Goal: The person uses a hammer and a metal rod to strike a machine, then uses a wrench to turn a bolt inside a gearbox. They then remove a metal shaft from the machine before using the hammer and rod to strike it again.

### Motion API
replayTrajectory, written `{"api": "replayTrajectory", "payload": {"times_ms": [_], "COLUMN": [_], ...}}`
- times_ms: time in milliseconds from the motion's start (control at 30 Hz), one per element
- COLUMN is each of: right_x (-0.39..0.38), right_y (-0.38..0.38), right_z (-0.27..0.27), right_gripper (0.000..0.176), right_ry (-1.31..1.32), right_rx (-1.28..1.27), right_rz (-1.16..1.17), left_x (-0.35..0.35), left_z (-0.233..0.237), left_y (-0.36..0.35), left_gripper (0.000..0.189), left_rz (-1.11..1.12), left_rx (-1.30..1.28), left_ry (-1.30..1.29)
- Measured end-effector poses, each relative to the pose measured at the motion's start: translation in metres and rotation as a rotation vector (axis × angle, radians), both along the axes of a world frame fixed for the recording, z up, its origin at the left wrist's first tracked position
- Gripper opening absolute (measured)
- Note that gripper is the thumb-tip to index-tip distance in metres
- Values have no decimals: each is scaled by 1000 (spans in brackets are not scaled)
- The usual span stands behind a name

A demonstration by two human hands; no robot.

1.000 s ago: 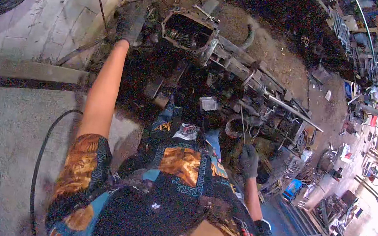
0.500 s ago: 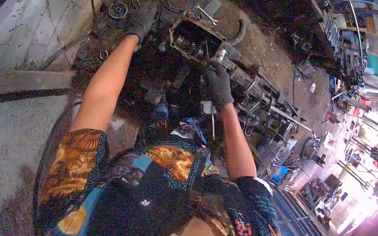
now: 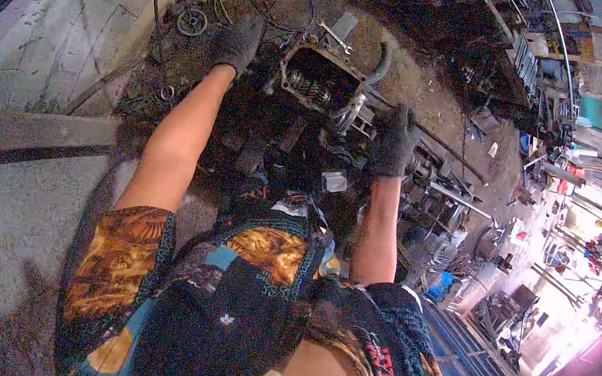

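Observation:
An opened gear housing (image 3: pixel 286 77) lies in front of me, with metal gears (image 3: pixel 312 87) showing inside its dark cavity. My left hand (image 3: pixel 239 42), in a dark grey glove, is just left of the housing; its fingers blend into the dark background. My right hand (image 3: pixel 393 143), gloved the same way, is over the machine's shafts and linkages to the right of the housing. Its fingers look curled, but what they hold is hidden. An open-end wrench (image 3: pixel 335 39) lies on the far side of the housing, near a short curved hose (image 3: pixel 380 64).
Spoked metal wheels (image 3: pixel 192 21) and looping cables lie at the upper left, beside a pale wall (image 3: pixel 59 35). A long bar (image 3: pixel 450 154) and a bright metal rod (image 3: pixel 461 199) extend to the right. A small pale box (image 3: pixel 334 182) is below the housing. Scrap and tools crowd the right side.
My right hand has moved right, from the housing's near edge with a thin rod reaching into the gears, to the shafts beside it. My left hand stays beside the housing; the view has shifted slightly.

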State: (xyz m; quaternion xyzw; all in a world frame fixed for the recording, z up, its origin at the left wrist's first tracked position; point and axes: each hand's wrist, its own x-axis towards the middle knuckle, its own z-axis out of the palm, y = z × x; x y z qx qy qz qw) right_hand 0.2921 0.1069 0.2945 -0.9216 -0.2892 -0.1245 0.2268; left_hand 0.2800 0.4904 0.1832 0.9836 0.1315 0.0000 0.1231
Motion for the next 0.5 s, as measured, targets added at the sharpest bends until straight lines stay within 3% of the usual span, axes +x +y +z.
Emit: {"api": "replayTrajectory", "payload": {"times_ms": [33,100,133,167,200,233,267,300,333,367,433,467,500], "right_x": [-4,-13,-16,-19,-20,-20,-21,-20,-21,-21,-17,-19,-22], "right_y": [5,22,31,39,44,39,30,24,29,35,49,58,68], "right_z": [-2,-10,-11,-10,-10,-32,-75,-104,-113,-106,-82,-81,-83], "right_gripper": [27,27,27,25,24,24,21,18,18,18,19,19,17], "right_ry": [1,742,741,560,380,384,221,58,76,79,578,579,578], "right_rx": [-2,802,800,533,267,264,252,240,334,333,423,421,596], "right_rz": [-3,-449,-451,-338,-224,-225,-176,-126,-192,-194,-307,-310,-300], "left_x": [0,1,4,11,21,24,19,14,9,6,4,6,8], "left_z": [2,-12,-27,-61,-107,-131,-119,-86,-57,-40,-22,-22,-25], "left_y": [-1,2,6,13,23,27,20,9,1,-2,-5,-5,-4], "left_gripper": [36,36,36,36,35,35,35,36,39,39,45,45,45], "left_rz": [-10,-51,-88,-88,-112,-135,-135,11,157,155,220,219,229], "left_rx": [6,33,62,58,70,82,79,-140,-357,-358,-370,-372,-416], "left_ry": [55,8,-41,-41,-249,-457,-452,-380,-303,-299,-138,-136,-154]}}
